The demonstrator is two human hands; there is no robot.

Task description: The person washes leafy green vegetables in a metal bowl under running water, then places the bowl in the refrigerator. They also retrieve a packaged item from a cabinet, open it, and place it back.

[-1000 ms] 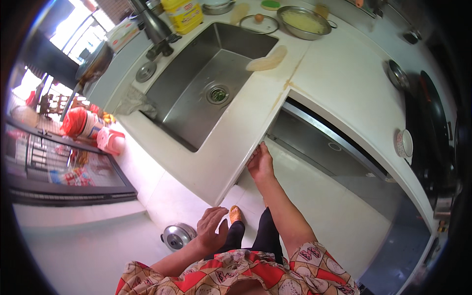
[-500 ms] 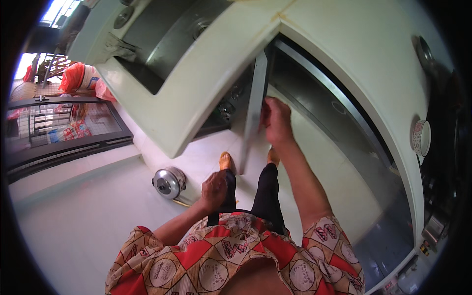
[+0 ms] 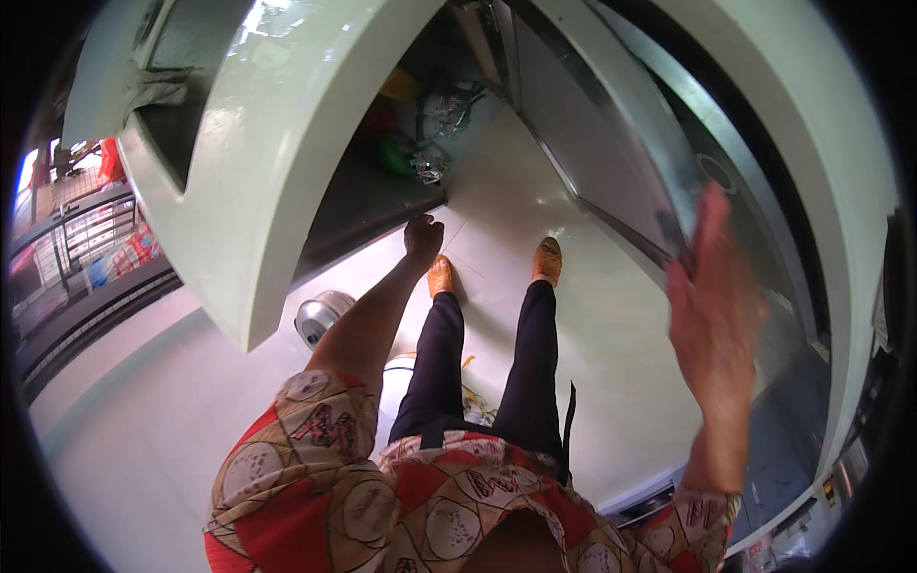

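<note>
My right hand (image 3: 718,320) lies against the free edge of a grey cabinet door (image 3: 597,124), swung wide to the right under the counter. Its fingers are stretched out and slightly smeared by motion; the thumb sits apart from them. Low in front of the open cabinet (image 3: 358,205) is my left hand (image 3: 423,237), its fingers curled in and no object visible in them. Inside the dark cabinet, shiny clear-wrapped items (image 3: 441,115) and a green bag (image 3: 392,155) can be made out; the deeper part is too dark to tell.
A pale countertop (image 3: 258,143) juts out above the cabinet, its corner pointing towards me on the left. Beside my left forearm, a lidded metal pot (image 3: 320,317) stands on the floor. Close to my legs is a white container (image 3: 396,372). A dark-framed screen door (image 3: 91,267) is at far left.
The cabinet door has swung to the right with my right hand, which has opened from a grip on its edge. My left hand has moved forward to the cabinet. The view has shifted closer.
</note>
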